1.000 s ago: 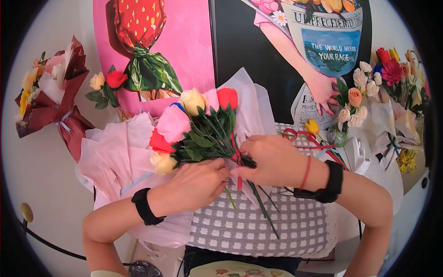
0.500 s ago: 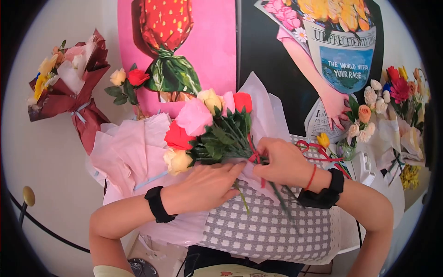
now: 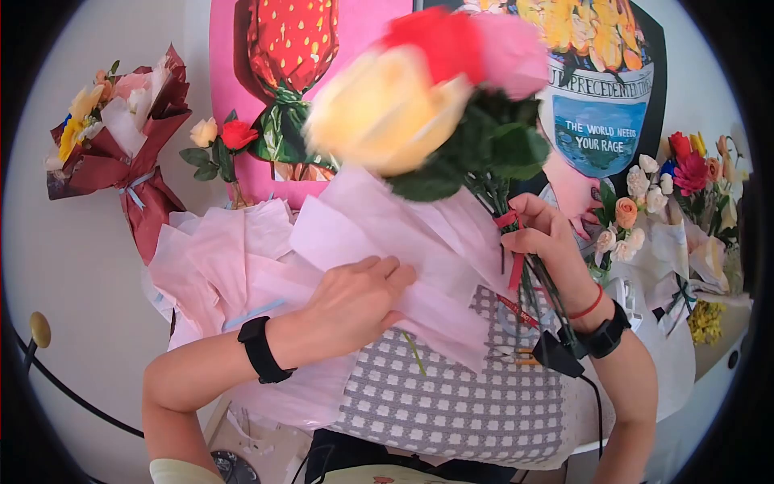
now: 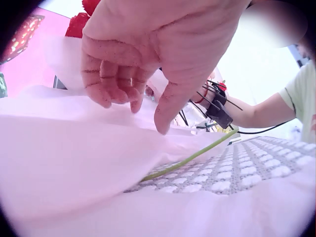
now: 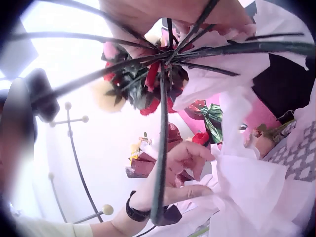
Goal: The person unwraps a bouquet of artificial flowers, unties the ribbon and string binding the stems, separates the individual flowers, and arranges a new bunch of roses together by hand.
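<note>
Bouquet [image 3: 476, 137] of cream, red and pink flowers is held up over the right part of the loose pink paper [image 3: 363, 222], its stems pinched in the right hand [image 3: 548, 238] at a red ribbon [image 3: 514, 274]. Binding looks done; wrapping seems left, as no paper surrounds the stems. The left hand [image 3: 355, 298], fingers loosely bent and thumb apart, is over the paper, apparently gripping nothing. A green stem [image 3: 414, 353] poking out beneath may get in the way. Beyond stand a maroon-wrapped bunch [image 3: 133, 161], pale flowers [image 3: 626, 212] and two pictures, pink [image 3: 290, 48] and black [image 3: 603, 121].
</note>
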{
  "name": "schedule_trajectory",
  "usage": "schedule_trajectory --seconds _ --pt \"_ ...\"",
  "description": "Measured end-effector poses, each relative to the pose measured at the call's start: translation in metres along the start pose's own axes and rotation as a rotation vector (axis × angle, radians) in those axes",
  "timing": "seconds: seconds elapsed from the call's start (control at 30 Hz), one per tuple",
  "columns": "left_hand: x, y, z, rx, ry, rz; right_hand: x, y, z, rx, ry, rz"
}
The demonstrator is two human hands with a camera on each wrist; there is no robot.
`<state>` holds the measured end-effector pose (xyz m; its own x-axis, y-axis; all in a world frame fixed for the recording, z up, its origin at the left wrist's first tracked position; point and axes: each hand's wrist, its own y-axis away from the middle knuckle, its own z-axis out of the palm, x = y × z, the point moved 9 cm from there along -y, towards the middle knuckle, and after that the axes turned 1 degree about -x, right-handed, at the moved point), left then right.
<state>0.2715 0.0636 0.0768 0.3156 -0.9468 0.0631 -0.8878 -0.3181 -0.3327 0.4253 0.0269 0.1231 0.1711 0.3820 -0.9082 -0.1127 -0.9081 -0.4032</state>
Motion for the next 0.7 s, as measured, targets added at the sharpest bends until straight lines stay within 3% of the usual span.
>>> schedule_trajectory --seconds 0.03,0.07,0.13,0.23,0.3,0.37,0.43,0.47,0.53,0.57,0.63,0.7 --pt "0.003 -0.002 -0.011 0.113 0.005 0.023 0.007 0.003 -0.002 0.01 -0.135 0.065" --pt "0.006 -0.005 -0.013 0.112 0.002 0.03 0.012 0.004 -0.004 0.026 -0.153 0.054" --pt "0.02 -0.005 -0.035 0.339 -0.056 0.126 0.017 0.005 -0.005 0.045 -0.19 0.053" --pt "0.03 -0.006 -0.048 0.494 -0.162 0.142 0.022 0.003 0.0 0.051 -0.231 0.041" --pt "0.03 -0.008 -0.049 0.496 -0.143 0.181 0.015 0.003 0.005 0.025 -0.186 -0.039" --pt "0.031 -0.006 -0.051 0.499 -0.121 0.218 0.017 0.003 0.008 0.001 -0.2 0.004" --pt "0.021 -0.013 -0.037 0.253 0.223 0.145 0.015 0.001 0.004 0.034 -0.136 -0.065" --pt "0.023 -0.011 -0.037 0.252 0.221 0.148 0.014 0.002 0.003 0.037 -0.136 -0.068" --pt "0.007 -0.008 -0.029 0.163 0.562 -0.03 0.006 0.001 -0.004 0.094 -0.137 -0.108" --pt "0.005 -0.006 -0.031 0.163 0.546 -0.031 0.001 -0.001 -0.005 0.091 -0.147 -0.121" --pt "-0.013 0.002 -0.033 0.283 0.863 -0.159 -0.01 -0.001 -0.015 0.158 -0.181 -0.167" --pt "-0.014 0.004 -0.039 0.381 0.899 -0.09 -0.014 -0.003 -0.023 0.188 -0.153 -0.152"
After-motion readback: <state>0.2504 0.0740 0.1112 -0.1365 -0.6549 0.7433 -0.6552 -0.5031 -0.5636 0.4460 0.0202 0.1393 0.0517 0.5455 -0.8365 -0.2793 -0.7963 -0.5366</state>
